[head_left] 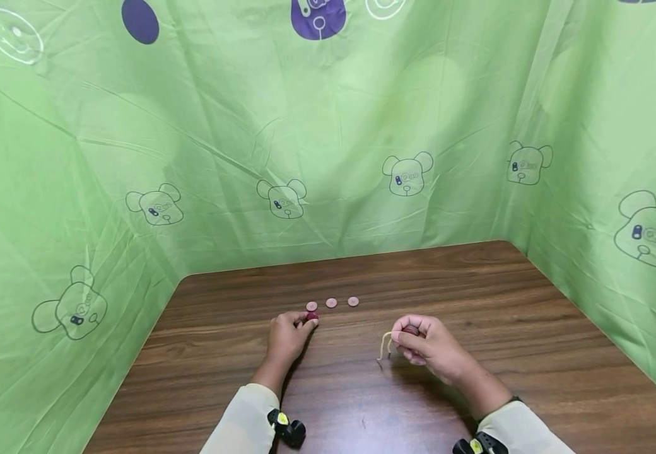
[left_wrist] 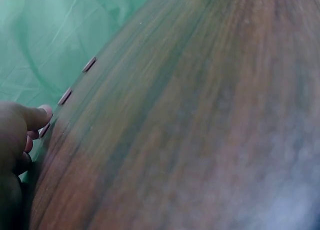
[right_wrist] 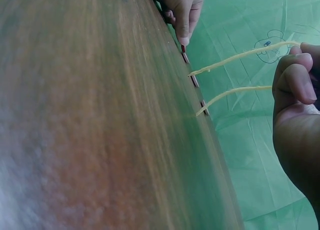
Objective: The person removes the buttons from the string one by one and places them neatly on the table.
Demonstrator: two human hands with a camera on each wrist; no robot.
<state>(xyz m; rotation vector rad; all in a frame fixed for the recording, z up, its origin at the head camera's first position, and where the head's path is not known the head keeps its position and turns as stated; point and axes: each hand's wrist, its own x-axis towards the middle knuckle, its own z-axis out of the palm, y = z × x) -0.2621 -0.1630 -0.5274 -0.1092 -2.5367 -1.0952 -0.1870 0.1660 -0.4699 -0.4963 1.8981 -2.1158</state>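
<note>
Three pink buttons lie in a row on the wooden table: a left one (head_left: 311, 306), a middle one (head_left: 331, 303) and a right one (head_left: 353, 302). Just in front of the left one, my left hand (head_left: 286, 338) pinches a dark red button (head_left: 312, 316) between thumb and finger, close over the tabletop. My right hand (head_left: 438, 348), raised above the table further right, grips several dark red buttons (head_left: 411, 330), partly hidden by its fingers. Two ends of a yellow string (right_wrist: 240, 55) hang from that grip toward the left.
The brown wooden table (head_left: 226, 315) has rounded far corners. Green printed cloth (head_left: 339, 221) stands behind it and on both sides. A small black camera (head_left: 288, 430) is strapped at the left wrist, another (head_left: 478, 445) at the right.
</note>
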